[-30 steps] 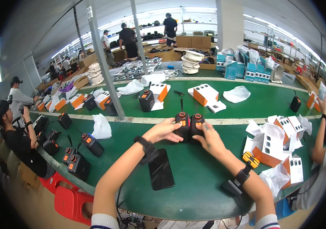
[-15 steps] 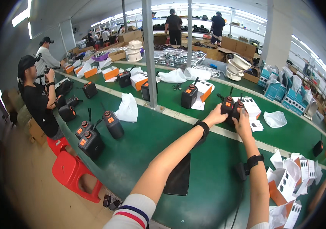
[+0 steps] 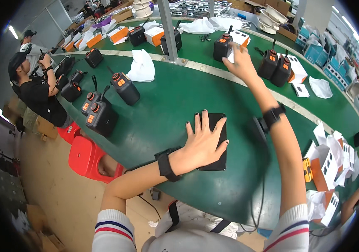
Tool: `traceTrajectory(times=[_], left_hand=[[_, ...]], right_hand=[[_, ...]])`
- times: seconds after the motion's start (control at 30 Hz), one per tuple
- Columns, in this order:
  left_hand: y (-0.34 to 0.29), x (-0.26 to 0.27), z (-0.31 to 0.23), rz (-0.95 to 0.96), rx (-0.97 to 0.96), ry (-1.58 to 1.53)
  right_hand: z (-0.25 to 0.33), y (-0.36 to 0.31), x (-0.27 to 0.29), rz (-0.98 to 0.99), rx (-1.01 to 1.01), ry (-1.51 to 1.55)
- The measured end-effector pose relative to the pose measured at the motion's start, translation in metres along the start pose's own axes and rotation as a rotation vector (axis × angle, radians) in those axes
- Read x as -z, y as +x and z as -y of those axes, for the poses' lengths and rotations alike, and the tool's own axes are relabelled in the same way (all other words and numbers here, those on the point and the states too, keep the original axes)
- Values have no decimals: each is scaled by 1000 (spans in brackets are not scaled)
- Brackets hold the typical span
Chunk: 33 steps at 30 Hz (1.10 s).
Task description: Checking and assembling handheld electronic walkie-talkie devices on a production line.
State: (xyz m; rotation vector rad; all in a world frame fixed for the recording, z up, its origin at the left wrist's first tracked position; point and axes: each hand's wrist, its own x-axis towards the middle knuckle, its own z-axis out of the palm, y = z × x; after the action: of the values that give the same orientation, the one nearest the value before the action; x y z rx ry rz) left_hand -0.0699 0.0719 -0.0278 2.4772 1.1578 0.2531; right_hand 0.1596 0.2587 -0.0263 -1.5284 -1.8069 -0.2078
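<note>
My left hand (image 3: 200, 145) lies flat, fingers spread, on a black tablet-like slab (image 3: 219, 159) on the green table. Further off, my right hand (image 3: 242, 63) hovers with thumb and fingers apart, slightly blurred, holding nothing that I can see. Just beyond its fingertips stands a black walkie-talkie-shaped device (image 3: 222, 47) with orange buttons and a short antenna or strap. To the right of that hand, two similar devices, one (image 3: 268, 64) beside another (image 3: 281, 72), stand close together in front of a white-and-orange box (image 3: 298, 69).
On the left stand several more black devices (image 3: 125, 89) and a white plastic bag (image 3: 141, 66). A metal post (image 3: 169, 31) rises from the table. Opened boxes (image 3: 326, 166) crowd the right edge. A cable (image 3: 263, 189) trails near my right forearm. One co-worker (image 3: 38, 90) works beside red stools (image 3: 83, 155).
Both hands have left the paired devices, which stay standing. My left hand has come down onto the black slab; my right has moved left, towards the single device. The view has tilted down.
</note>
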Motion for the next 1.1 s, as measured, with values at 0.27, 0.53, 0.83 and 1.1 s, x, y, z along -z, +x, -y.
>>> traceTrajectory(times=[0.27, 0.53, 0.83, 1.1], left_hand=[[11, -21, 2, -256, -43, -18], [15, -28, 2, -340, -114, -62], [75, 59, 35, -154, -99, -517], [262, 98, 145, -337, 332, 516]], right_hand=[[14, 45, -50, 153, -341, -198], [12, 47, -49, 109, -414, -163], [-25, 29, -52, -1, -202, -174], [-38, 16, -44, -161, 16, -49]])
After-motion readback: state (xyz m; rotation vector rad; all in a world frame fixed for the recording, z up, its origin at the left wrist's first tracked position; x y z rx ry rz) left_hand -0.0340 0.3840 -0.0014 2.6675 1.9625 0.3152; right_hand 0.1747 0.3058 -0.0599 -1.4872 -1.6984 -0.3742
